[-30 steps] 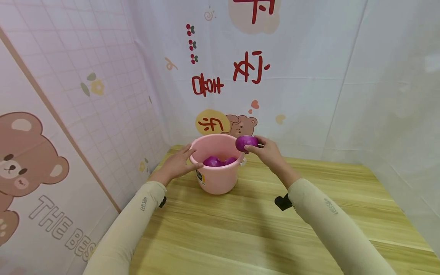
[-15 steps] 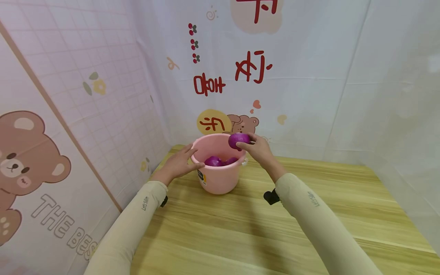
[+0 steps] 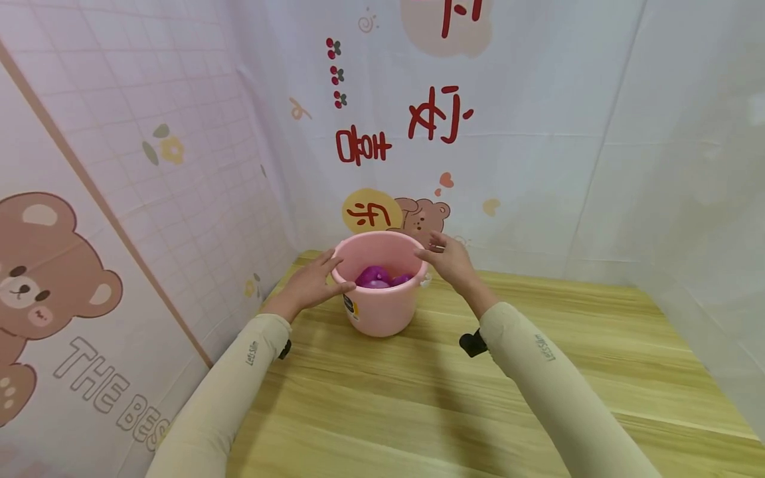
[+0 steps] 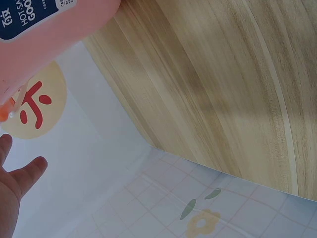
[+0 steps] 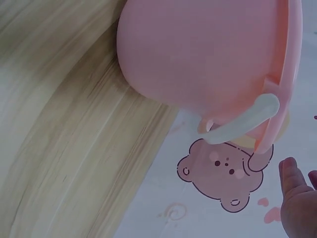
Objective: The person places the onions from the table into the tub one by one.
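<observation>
A pink bucket (image 3: pixel 382 312) stands upright on the table, with several purple onions (image 3: pixel 375 275) inside it. At its left rim is my left hand (image 3: pixel 311 282), fingers spread and holding nothing. On the opposite side, my right hand (image 3: pixel 453 263) hovers at the right rim with its fingers apart and nothing between them. In the right wrist view, the right hand (image 5: pixel 299 206) is beside the rim, near the bucket's pale handle (image 5: pixel 242 121). The left wrist view catches the thumb and a fingertip of the left hand (image 4: pixel 12 193) below the labelled bucket wall (image 4: pixel 44 54).
The bucket is on a wood-grain table (image 3: pixel 382 398), close to its far edge. A white printed cloth (image 3: pixel 526 166) hangs behind it, and a gridded cloth (image 3: pixel 197 133) with a bear print closes off the left side.
My right hand moved left over the bucket and let go of the onion it held, which is now inside with the others. My left hand has stayed at the rim.
</observation>
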`<state>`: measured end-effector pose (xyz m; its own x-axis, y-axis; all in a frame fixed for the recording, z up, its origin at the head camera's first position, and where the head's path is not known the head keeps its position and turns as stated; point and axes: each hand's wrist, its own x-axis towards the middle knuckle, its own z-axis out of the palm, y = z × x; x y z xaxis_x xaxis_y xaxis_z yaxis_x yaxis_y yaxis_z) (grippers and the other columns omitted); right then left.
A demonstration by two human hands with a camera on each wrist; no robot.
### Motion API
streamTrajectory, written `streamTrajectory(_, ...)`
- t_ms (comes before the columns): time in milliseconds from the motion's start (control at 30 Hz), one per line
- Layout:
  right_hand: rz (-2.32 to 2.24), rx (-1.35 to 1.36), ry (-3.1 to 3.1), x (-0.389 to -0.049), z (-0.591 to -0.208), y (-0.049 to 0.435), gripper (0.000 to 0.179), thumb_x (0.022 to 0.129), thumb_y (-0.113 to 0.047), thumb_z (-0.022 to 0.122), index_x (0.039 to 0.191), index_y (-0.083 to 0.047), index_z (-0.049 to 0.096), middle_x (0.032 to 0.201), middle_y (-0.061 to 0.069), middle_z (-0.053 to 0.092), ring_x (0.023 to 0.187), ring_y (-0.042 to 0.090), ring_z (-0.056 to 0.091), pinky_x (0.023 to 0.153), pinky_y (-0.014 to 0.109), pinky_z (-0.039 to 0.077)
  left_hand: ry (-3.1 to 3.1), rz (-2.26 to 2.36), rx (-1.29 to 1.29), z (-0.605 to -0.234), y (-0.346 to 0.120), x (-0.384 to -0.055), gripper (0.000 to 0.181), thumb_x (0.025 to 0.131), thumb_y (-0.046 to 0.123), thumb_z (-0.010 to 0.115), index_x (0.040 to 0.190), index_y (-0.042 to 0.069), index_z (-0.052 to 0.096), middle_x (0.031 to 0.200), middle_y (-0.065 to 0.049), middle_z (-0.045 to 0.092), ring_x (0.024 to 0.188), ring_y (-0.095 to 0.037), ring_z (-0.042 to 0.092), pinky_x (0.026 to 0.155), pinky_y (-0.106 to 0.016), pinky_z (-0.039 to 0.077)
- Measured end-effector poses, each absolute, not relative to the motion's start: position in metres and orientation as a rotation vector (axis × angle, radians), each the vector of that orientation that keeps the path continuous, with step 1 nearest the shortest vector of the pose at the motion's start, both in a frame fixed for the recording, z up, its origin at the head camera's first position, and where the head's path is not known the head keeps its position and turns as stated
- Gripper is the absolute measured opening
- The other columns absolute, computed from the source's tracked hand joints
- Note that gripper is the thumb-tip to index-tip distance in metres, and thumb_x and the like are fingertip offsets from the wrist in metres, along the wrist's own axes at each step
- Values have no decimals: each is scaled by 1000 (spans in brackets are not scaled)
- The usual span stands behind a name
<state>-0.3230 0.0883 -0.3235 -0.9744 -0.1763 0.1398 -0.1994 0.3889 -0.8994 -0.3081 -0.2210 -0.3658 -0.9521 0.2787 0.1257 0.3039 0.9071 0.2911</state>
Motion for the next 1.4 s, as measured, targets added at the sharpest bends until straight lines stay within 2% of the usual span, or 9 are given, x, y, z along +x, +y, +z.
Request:
streamTrajectory(200, 1645, 334, -2598, -322, -323, 99, 68, 83, -35, 65, 139, -9, 36, 134, 11, 44, 119, 26, 45, 92, 41, 42, -2982, -478, -464, -365, -222, -309, 97, 69, 83, 36, 145, 23, 24, 151, 0, 6, 132, -34, 20, 100, -56, 25)
streamTrajectory(467, 1629, 283, -2626, -320, -327, 119, 76, 81, -42, 65, 141, -8, 33, 137, 12, 40, 123, 26, 40, 93, 42, 41, -2987, -443, -483, -365, -222, -308, 98, 70, 82, 34, 145, 21, 22, 151, -4, 7, 133, -32, 17, 101, -55, 24)
streamTrajectory(667, 1542, 296, -2640, -317, -331, 141, 72, 84, -46, 60, 140, -8, 35, 138, 12, 39, 123, 27, 40, 92, 45, 40, -2978, -469, -480, -359, -221, -308, 98, 70, 82, 36, 145, 21, 22, 150, -8, 10, 134, -32, 16, 101, -55, 23)
streamTrajectory(833, 1356, 293, -2726, -315, -340, 166, 72, 87, -48, 54, 141, -6, 30, 139, 16, 36, 122, 32, 39, 91, 48, 41, -2971, -487, -446, -349, -212, -309, 92, 74, 79, 34, 145, 21, 23, 150, -9, 11, 135, -30, 12, 103, -54, 20)
streamTrajectory(967, 1150, 319, -2783, -311, -347, 188, 71, 89, -47, 50, 141, -3, 29, 139, 21, 34, 120, 37, 40, 90, 51, 40, -2938, -475, -412, -338, -193, -312, 92, 74, 79, 33, 145, 21, 24, 150, -7, 13, 136, -26, 9, 105, -52, 16)
streamTrajectory(1100, 906, 362, -2792, -310, -358, 211, 67, 91, -43, 48, 139, 1, 32, 134, 27, 35, 115, 42, 41, 89, 55, 37, -2933, -439, -400, -326, -167, -315, 97, 71, 83, 29, 145, 21, 24, 150, -5, 12, 137, -23, 3, 107, -50, 8)
streamTrajectory(1200, 768, 365, -2801, -311, -364, 228, 65, 93, -41, 46, 138, 3, 32, 133, 30, 34, 115, 47, 37, 90, 59, 33, -2915, -453, -414, -316, -144, -315, 94, 73, 81, 31, 145, 21, 23, 150, -5, 11, 137, -23, 2, 107, -48, 3)
streamTrajectory(1333, 648, 368, -2829, -307, -368, 246, 67, 94, -41, 43, 138, 7, 28, 133, 34, 30, 117, 51, 31, 93, 62, 27, -2873, -442, -461, -303, -110, -316, 90, 76, 77, 32, 144, 19, 23, 150, -5, 13, 136, -24, 6, 107, -48, 5)
streamTrajectory(1400, 584, 376, -2837, -304, -371, 253, 67, 94, -40, 43, 137, 8, 28, 132, 36, 30, 117, 52, 30, 93, 62, 26, -2863, -431, -477, -299, -90, -315, 90, 76, 78, 31, 145, 22, 19, 150, -3, 13, 137, -22, 6, 108, -47, 6)
